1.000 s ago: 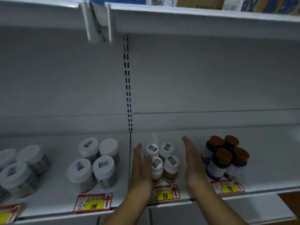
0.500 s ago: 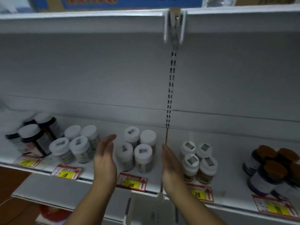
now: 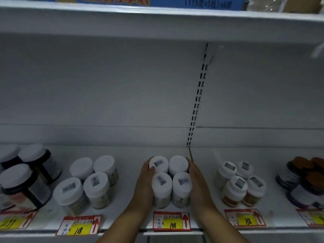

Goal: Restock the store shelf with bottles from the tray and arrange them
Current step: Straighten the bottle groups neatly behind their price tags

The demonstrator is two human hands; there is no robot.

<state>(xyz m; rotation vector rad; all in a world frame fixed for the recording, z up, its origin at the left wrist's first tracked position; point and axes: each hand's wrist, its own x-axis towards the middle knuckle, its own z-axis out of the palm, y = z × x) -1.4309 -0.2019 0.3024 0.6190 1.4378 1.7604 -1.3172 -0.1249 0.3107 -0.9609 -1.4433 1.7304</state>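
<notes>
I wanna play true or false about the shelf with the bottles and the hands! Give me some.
1. Both hands squeeze a group of four white-capped bottles. True: left hand, right hand.
2. The price tag under that group reads 88. False: it reads 108.
3. The brown-capped bottles stand at the far right. True.
4. The left hand holds one bottle in the air. False: every bottle stands on the shelf.

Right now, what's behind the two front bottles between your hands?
Two more white-capped bottles, then bare shelf to the back wall. Their lower bodies are hidden by the front pair.
</notes>
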